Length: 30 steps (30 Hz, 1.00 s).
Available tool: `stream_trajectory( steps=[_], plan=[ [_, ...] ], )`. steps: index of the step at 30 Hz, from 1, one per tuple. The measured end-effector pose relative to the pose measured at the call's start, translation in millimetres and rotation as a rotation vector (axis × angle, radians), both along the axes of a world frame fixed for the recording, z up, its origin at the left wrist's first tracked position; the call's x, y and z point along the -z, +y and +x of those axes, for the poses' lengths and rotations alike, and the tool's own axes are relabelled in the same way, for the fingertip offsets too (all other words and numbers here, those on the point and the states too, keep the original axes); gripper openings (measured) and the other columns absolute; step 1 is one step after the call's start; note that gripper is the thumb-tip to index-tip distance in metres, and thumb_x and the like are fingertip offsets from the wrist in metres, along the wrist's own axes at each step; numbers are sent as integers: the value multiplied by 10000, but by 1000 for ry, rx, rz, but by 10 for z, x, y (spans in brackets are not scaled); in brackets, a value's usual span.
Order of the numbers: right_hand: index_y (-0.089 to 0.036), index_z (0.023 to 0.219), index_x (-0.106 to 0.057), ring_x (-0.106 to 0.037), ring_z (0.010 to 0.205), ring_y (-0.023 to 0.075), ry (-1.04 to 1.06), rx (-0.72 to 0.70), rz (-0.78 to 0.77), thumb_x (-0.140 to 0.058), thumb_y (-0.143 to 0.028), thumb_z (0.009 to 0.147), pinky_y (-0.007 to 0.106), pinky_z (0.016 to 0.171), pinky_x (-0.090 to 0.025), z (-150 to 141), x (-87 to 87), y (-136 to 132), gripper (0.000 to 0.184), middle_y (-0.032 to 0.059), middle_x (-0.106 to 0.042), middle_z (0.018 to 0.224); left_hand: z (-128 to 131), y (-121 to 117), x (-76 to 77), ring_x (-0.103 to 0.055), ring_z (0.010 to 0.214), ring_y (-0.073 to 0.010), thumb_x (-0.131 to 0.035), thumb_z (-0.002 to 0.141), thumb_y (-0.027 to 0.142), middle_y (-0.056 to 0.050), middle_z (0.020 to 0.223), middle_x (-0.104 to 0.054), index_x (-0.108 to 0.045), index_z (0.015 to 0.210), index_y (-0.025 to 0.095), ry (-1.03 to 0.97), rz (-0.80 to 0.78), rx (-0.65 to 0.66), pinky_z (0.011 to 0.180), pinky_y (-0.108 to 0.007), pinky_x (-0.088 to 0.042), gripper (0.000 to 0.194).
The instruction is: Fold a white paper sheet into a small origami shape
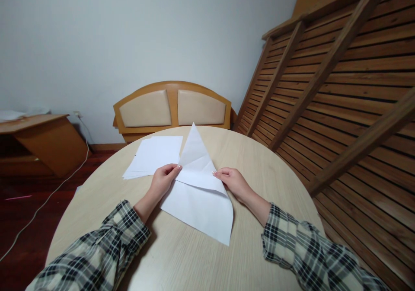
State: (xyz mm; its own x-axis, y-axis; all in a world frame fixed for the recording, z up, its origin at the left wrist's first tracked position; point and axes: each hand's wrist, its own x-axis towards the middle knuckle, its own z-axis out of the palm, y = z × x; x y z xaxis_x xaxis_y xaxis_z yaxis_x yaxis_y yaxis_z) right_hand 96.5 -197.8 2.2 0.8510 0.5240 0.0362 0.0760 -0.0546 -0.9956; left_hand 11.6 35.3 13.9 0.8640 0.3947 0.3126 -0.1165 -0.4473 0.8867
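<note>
Pinching the left edge of a folded white sheet (pixel 193 156) between the thumb and fingers of the left hand (pixel 162 180), and pinching its right edge likewise with the fingers of the right hand (pixel 235 183). Pressing both thumbs down on top, beside the folded-over layer, and tucking the other fingers partly out of sight at the paper's edges. Holding the sheet over the middle of a pale, rounded bench (pixel 275 176), pointing its narrow tip toward the far rim, and leaving unclear any contact between tip and bench. Spreading its wider lower part toward the near side, bending upward slightly at the right. Wearing checked sleeves (pixel 97 247) in black, grey and cream. Having a loose pile of white papers (pixel 155 155) lying flat just left of the folded sheet, near the left hand. Facing a wooden headboard (pixel 174 105) with two cream padded panels, in front of a pale wall (pixel 145 31). Having a slatted wooden frame (pixel 330 105) leaning at the right, and at the left a wooden cabinet (pixel 55 144) near a white cable (pixel 61 183) trailing over the dark red floor (pixel 19 217).
</note>
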Motion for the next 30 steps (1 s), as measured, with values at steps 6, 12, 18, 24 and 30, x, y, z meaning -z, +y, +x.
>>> stream_trajectory(
  steps=[6,12,18,24,30],
  plan=[
    [-157,672,-654,-440,544,113,57,-23,1,-714,-531,659,248,518,-302,-12,-20,-5,379,-6,-565,617,13,-5,4,-591,695,-206,-644,687,468,-52,726,-708,-695,704,158,-10,-20,-17,663,-303,-454,315],
    [-150,651,-656,-450,564,118,35,-70,-31,-718,-518,664,249,529,-302,-28,-39,-27,373,-1,-576,623,21,19,19,-597,708,-205,-650,689,465,-55,750,-712,-703,734,148,-31,-31,-64,669,-297,-453,325],
    [-142,673,-678,-517,645,151,-94,3,-21,-698,-494,688,273,613,-356,18,-22,-21,354,24,-622,680,40,23,49,-615,752,-226,-665,679,460,-67,780,-730,-719,752,145,-35,-56,-62,715,-316,-466,327],
    [-149,686,-676,-503,636,146,-93,-56,-43,-667,-501,726,268,604,-344,5,-15,-41,355,12,-610,670,40,57,101,-619,743,-220,-663,680,487,-59,769,-723,-725,769,139,-47,-70,-106,697,-304,-462,364],
    [-149,660,-651,-480,619,139,-139,9,-79,-667,-493,715,257,576,-321,49,15,-43,349,2,-580,651,49,71,131,-616,777,-228,-642,707,487,-65,793,-726,-720,787,135,-50,-63,-121,721,-308,-460,370]
  ],
)
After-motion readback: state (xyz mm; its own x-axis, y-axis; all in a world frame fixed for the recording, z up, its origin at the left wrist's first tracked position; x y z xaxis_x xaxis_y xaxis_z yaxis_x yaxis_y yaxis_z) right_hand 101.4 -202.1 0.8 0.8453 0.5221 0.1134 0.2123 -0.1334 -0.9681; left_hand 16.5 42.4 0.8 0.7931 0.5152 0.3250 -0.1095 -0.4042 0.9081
